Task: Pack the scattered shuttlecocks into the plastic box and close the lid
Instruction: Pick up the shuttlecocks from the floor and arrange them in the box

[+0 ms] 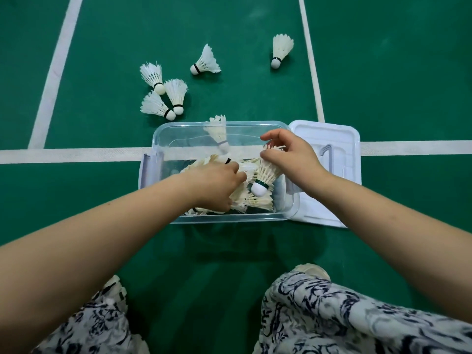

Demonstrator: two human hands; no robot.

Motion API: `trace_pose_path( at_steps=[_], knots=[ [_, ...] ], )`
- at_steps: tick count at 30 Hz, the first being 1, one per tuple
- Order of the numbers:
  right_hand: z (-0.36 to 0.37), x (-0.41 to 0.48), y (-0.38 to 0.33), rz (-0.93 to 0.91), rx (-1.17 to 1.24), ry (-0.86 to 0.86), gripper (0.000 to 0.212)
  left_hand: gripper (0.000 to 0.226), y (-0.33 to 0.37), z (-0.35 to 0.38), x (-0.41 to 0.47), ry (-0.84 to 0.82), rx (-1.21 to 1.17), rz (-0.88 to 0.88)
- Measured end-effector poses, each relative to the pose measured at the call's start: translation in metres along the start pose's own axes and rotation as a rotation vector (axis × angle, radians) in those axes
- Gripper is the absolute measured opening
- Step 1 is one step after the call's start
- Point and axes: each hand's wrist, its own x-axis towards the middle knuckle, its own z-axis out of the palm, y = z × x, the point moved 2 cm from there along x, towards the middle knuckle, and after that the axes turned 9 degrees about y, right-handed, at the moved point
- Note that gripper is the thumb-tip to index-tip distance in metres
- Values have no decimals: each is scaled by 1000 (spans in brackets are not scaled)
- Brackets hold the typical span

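A clear plastic box (163, 135) stands open on the green court floor with several white shuttlecocks (255, 200) piled inside. My right hand (291, 159) holds one shuttlecock (265, 175) by its feathers, cork down, over the box's right side. My left hand (217, 185) reaches into the pile, fingers curled among the feathers; whether it grips one is hidden. Another shuttlecock (219, 134) leans on the far wall. The white lid (339, 139) lies flat to the right of the box. Loose shuttlecocks lie beyond: three clustered (163, 95), one in the middle (205, 61), one at the right (281, 49).
White court lines (56, 72) cross the green floor, one running under the box. My knees in patterned trousers (332, 315) and pale shoes (310, 270) are near the bottom edge, close in front of the box.
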Motion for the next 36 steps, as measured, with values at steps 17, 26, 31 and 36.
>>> trace_pose_path(
  at_steps=[17, 26, 31, 36],
  knots=[
    [-8, -7, 0, -5, 100, -10, 25, 88, -16, -29, 11, 75, -258, -105],
    [4, -8, -19, 1, 272, 22, 29, 75, -2, -45, 14, 310, -808, -190],
    [10, -9, -21, 36, 304, 9, 31, 65, 3, -34, 21, 402, -970, -260],
    [2, -5, -21, 31, 269, 128, 24, 57, 1, -24, 26, 403, -1042, -316]
  ],
)
